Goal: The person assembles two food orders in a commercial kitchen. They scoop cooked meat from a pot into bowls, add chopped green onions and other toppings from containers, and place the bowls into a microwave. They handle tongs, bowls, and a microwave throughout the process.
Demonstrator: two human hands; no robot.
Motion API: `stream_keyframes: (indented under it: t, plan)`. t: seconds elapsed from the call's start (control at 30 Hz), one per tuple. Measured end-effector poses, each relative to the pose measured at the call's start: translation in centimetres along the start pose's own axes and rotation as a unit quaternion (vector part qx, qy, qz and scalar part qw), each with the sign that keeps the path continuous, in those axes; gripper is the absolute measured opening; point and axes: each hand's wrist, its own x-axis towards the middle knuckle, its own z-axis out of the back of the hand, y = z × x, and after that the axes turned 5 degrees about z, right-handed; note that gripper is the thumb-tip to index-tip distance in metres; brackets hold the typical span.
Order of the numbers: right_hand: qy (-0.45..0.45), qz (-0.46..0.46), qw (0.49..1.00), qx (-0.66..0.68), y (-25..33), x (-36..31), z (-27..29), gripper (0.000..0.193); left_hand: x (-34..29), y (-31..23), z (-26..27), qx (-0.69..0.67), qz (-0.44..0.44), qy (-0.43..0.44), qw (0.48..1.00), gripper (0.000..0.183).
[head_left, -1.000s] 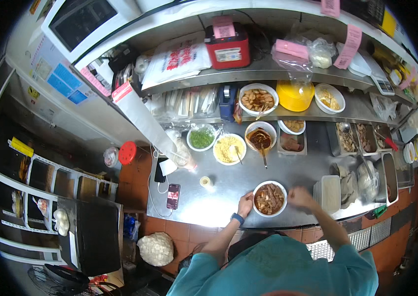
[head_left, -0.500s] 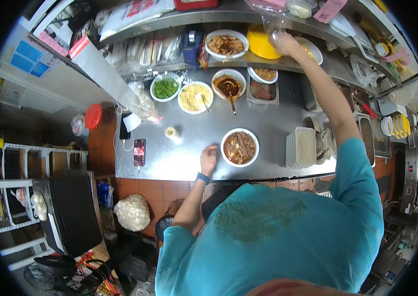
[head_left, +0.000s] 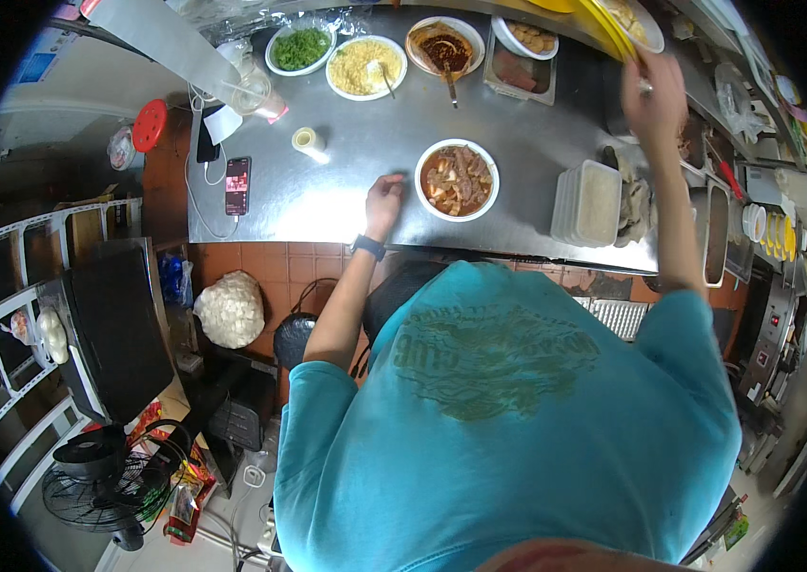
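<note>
My left hand (head_left: 384,202) rests on the steel table, its fingers curled, with nothing visible in them. Just to its right, and apart from it, stands a white bowl (head_left: 458,181) of sliced meat in brown broth. My right hand (head_left: 656,95) reaches out to the far right, its fingers closed at the edge of a round yellow lid (head_left: 616,33). The lid is blurred and cut off by the top of the view. A small shiny spot shows by the fingers; I cannot make out what it is. Beyond the lid is a white dish (head_left: 646,27) of pale yellow food.
Bowls of chopped greens (head_left: 301,48), minced garlic-like bits (head_left: 365,67) and dark chili sauce (head_left: 445,48) line the far side. Stacked clear containers (head_left: 586,202) stand at the right. A phone (head_left: 237,186) on a cable and a small pale roll (head_left: 308,143) lie at the left.
The view has tilted down toward the near side. My right hand has come right and nearer from the shelf, with the yellow lid at its fingers. My left hand stays by the bowl.
</note>
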Motion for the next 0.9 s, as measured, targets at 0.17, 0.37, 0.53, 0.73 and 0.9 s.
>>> stream_keyframes:
  t: [0.17,0.37,0.53,0.73,0.9]
  plan:
    - [-0.018,-0.594,0.688,0.416,11.7,-17.8,-2.8,0.035,-0.6,-3.9,-1.7,-0.095,0.044,0.043,0.994,0.027]
    - [0.105,-0.595,0.693,0.395,15.9,-24.6,-14.2,0.031,0.4,-4.9,-2.8,-0.026,0.008,0.064,0.998,0.033]
    - [0.178,-0.502,0.82,0.208,16.8,-24.7,-14.3,0.027,1.7,-4.5,-2.6,0.108,-0.054,0.058,0.991,0.031]
    - [0.177,-0.588,0.686,0.391,14.6,-26.9,-16.5,0.02,3.3,-5.1,-2.4,0.186,-0.029,0.07,0.98,0.028]
    - [0.144,-0.58,0.606,0.525,12.6,-24.7,-17.9,0.016,6.4,-6.1,-2.3,0.114,-0.153,0.249,0.949,0.026]
